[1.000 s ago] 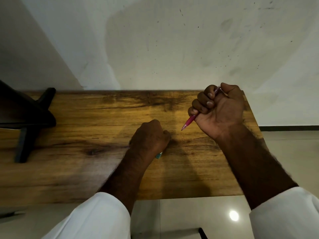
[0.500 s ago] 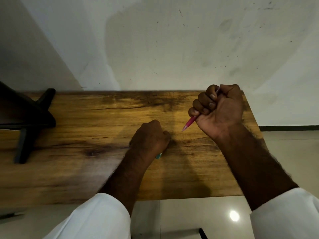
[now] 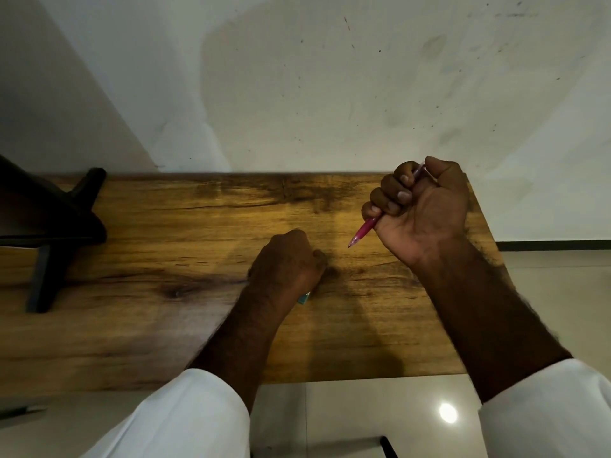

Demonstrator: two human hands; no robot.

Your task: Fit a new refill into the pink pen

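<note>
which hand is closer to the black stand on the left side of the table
Left. The left hand rests fisted on the table mid-way across, well to the right of the black stand. The right hand, gripping the pink pen, is farther right still.

A single wide-angle head view looks steeply down and forward, close over a brown wood-grain tabletop [image 3: 165, 325] filling the frame's middle, a white scuffed wall [image 3: 330, 77] across the top, glossy floor tiles [image 3: 363, 418] along the bottom.

Wooden table [image 3: 185, 325] against scuffed white wall [image 3: 330, 77].
</note>
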